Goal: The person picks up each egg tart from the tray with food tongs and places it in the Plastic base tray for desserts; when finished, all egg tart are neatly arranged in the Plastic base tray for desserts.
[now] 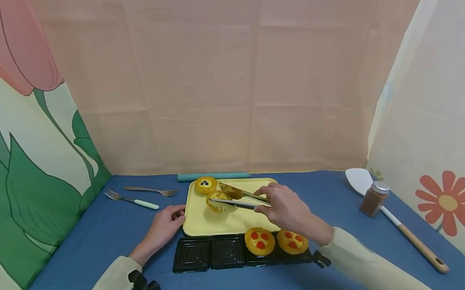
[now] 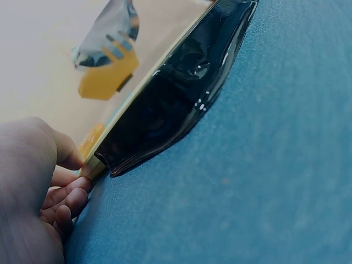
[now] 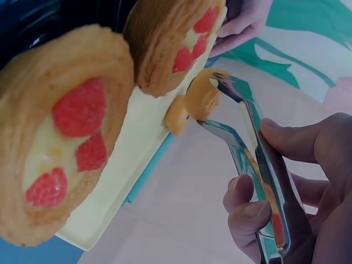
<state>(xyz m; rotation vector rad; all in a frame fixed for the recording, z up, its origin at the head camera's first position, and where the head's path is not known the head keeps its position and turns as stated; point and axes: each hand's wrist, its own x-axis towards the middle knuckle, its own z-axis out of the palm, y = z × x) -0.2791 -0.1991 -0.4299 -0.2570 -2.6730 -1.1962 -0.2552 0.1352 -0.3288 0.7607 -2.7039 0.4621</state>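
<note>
My right hand (image 1: pixel 288 209) grips metal tongs (image 3: pixel 275 203). Their slotted tips lie on either side of an egg tart (image 1: pixel 216 196), which appears raised over the yellow tray (image 1: pixel 258 218) in the left wrist view. On the tray's far left corner sits another tart (image 1: pixel 205 185) with dark berries on top. My left hand (image 1: pixel 167 225) pinches the tray's left edge between thumb and fingers. In front of the tray, a black mould (image 1: pixel 191 254) holds two tarts with red pieces, the left one (image 1: pixel 259 241) and the right one (image 1: pixel 292 242), in its right-hand compartments.
At the left lie a fork with a pale handle (image 1: pixel 144 204) and a second fork (image 1: pixel 150 190). A teal stick (image 1: pixel 214 176) runs behind the tray. On the right are a brown-filled shaker (image 1: pixel 373 201) and a white spatula with a wooden handle (image 1: pixel 416 244).
</note>
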